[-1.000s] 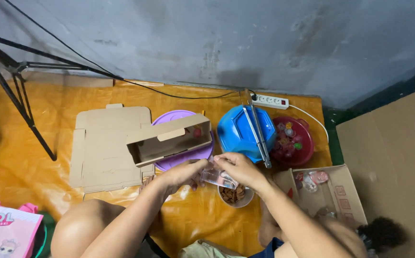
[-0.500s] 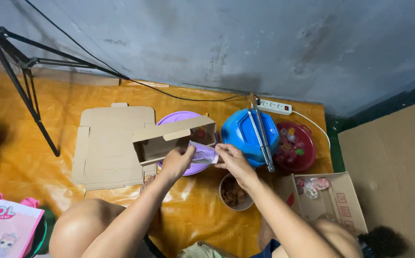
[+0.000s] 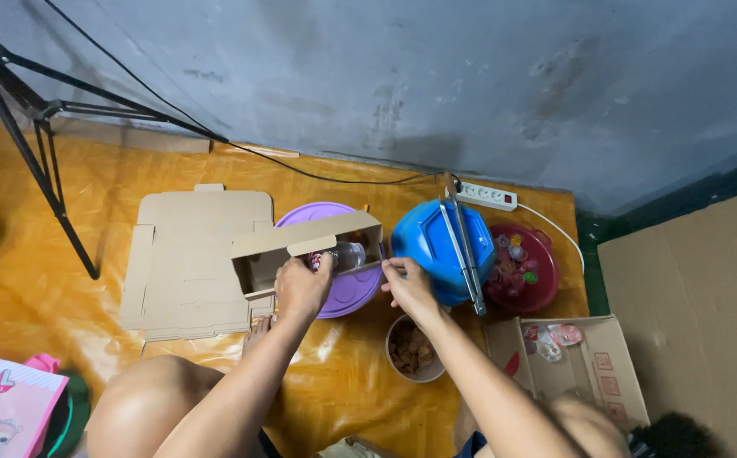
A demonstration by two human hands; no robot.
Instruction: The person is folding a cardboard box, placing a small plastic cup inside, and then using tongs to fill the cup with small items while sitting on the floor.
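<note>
My left hand (image 3: 301, 287) holds a small clear jar (image 3: 341, 254) with a dark lid and has it inside an open, folded brown cardboard box (image 3: 301, 246) that rests on a purple round lid (image 3: 347, 288). My right hand (image 3: 408, 284) sits at the box's right end, fingers curled against its edge. Just below my right hand stands a small cup of brown pieces (image 3: 411, 348) on the orange floor sheet.
A flat unfolded carton (image 3: 186, 263) lies left of the box. To the right are a blue tub with metal tongs (image 3: 462, 246) across it, a red bowl of small items (image 3: 525, 267), a power strip (image 3: 487, 197) and an open carton (image 3: 568, 360). A black tripod (image 3: 38, 136) stands far left.
Both hands rose from above the cup to the folded box. The clear jar went with my left hand into the box.
</note>
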